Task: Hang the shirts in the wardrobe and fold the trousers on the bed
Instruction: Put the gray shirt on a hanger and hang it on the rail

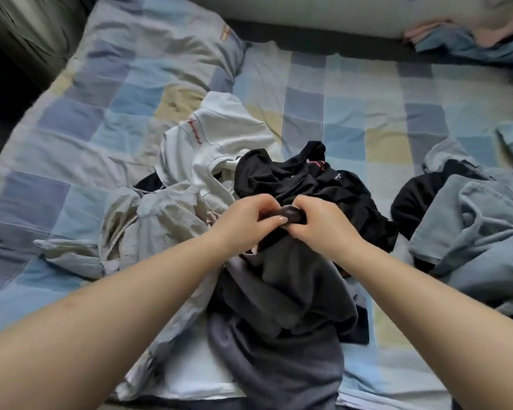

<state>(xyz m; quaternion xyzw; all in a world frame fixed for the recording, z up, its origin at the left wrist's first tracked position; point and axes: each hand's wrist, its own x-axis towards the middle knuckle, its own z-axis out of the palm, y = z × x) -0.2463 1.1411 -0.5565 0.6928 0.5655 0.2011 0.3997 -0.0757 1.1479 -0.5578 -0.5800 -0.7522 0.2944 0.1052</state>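
Checked pastel bedspread (353,93), black, possibly charcoal garment (282,179)

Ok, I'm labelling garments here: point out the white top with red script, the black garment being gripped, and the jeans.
white top (216,134), head view, chest panel.
black garment (282,179), head view, crumpled upper part.
jeans (471,220), head view, middle fold.

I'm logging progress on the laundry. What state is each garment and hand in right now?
Left hand: grips black garment.
Right hand: grips black garment.
Black garment: crumpled, bunched between hands.
White shirt: crumpled, unhung.
Beige shirt: crumpled.
Jeans: heaped, unfolded.
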